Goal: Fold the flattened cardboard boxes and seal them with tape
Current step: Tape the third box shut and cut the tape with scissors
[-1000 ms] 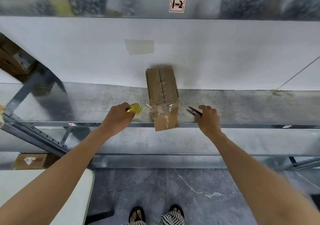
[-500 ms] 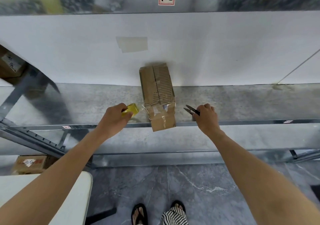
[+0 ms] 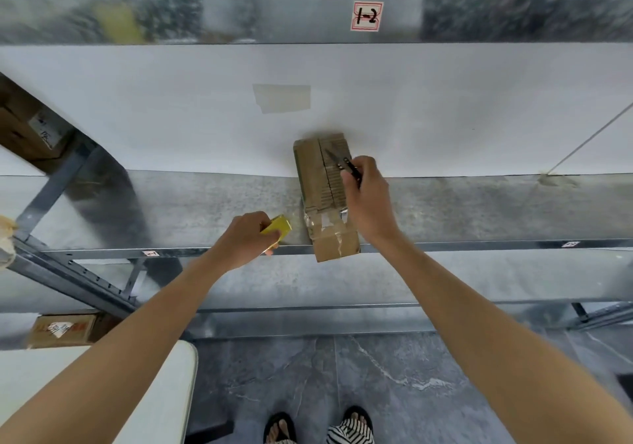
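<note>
- One small cardboard box [image 3: 318,183] lies on the metal shelf [image 3: 171,210], with its far end at the white wall and its taped near end overhanging the front edge.
- My left hand [image 3: 246,238] curls tight round a yellow tape roll [image 3: 278,226], just left of the box.
- My right hand [image 3: 368,200] pinches black snips [image 3: 346,164] over the top seam.
- I judge the box light, stiff and likely to slide on the metal, so I would grip its long sides.
</note>
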